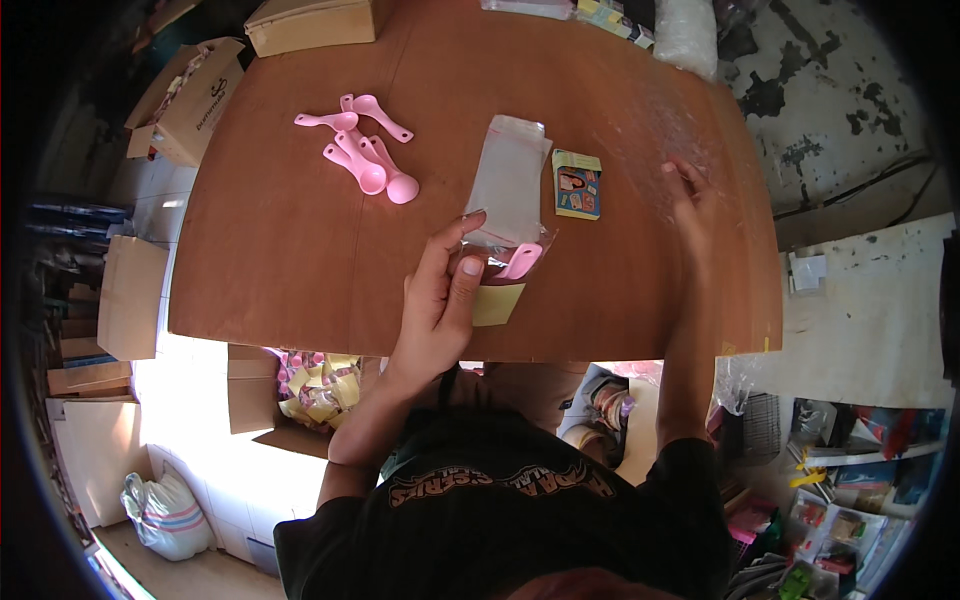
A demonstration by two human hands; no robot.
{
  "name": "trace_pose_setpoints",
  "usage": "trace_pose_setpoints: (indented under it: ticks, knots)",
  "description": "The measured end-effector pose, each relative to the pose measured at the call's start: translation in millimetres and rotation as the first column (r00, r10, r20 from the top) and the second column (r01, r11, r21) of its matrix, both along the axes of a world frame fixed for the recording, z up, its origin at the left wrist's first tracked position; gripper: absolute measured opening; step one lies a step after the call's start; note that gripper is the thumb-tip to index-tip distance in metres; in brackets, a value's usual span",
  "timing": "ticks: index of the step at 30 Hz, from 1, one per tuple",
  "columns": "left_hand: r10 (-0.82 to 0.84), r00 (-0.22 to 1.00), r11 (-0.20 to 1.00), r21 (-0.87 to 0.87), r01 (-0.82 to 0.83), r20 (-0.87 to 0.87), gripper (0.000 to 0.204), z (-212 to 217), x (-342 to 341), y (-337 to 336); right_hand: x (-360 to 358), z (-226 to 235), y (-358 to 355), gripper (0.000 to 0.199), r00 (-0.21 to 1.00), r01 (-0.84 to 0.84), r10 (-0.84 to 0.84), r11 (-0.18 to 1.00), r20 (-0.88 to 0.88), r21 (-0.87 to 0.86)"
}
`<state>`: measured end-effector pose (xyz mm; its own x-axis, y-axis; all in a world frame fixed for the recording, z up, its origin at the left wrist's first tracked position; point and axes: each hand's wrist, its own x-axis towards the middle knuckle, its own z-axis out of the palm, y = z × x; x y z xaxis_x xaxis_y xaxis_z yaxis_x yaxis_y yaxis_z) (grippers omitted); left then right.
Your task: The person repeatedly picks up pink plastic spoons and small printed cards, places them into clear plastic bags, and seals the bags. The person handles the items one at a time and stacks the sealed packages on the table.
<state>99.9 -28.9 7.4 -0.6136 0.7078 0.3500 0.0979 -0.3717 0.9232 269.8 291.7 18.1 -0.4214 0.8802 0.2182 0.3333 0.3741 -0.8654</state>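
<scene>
My left hand (440, 290) is closed on a small clear plastic bag at the table's near edge. Inside the bag are a pink measuring spoon (521, 262) and a yellow card (498, 304). Just beyond it lies a stack of flat clear bags (508, 175), and beside that a small stack of printed cards (577, 186) with yellow edges. Out to the right, my right hand (690, 205) reaches into thin, crumpled clear plastic film (665, 125), its thumb and fingers apart. Several loose pink measuring spoons (372, 178) are heaped at left.
On the table's far side are a cardboard box (315, 25) and a roll of clear wrap (686, 38). An open carton (190, 105) stands off the left edge. Below the near edge, another carton (255, 390) holds filled packets (322, 390). A white sack (168, 513) rests on the floor.
</scene>
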Motion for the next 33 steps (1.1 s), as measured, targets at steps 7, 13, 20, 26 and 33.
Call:
trace_pose_setpoints:
  ticks: [7, 13, 20, 26, 33]
  knots:
    - [-0.154, 0.988, 0.986, 0.067, 0.152, 0.021, 0.051, 10, 5, 4, -65, 70, -187, 0.013, 0.782, -0.604, 0.616, 0.786, -0.094, 0.130]
    - [-0.003, 0.986, 0.968, 0.246, 0.045, -0.166, 0.075, 14, -19, 1, -80, 77, -169, 0.008, 0.774, -0.476, 0.619, 0.705, -0.130, 0.526]
    - [-0.076, 0.948, 0.996, 0.013, 0.084, -0.309, 0.072, 22, -35, 9, -83, 76, -179, 0.007, 0.770, -0.573, 0.624, 0.768, -0.135, 0.285]
    - [-0.333, 0.943, 0.930, -0.170, 0.326, -0.014, 0.050, 20, -30, 11, -80, 70, -180, 0.013, 0.780, -0.594, 0.540, 0.798, -0.317, -0.103]
    - [-0.160, 0.974, 0.983, -0.064, 0.172, 0.158, 0.039, 5, -23, 12, -67, 27, -184, 0.019, 0.745, -0.650, 0.575, 0.739, -0.338, -0.178]
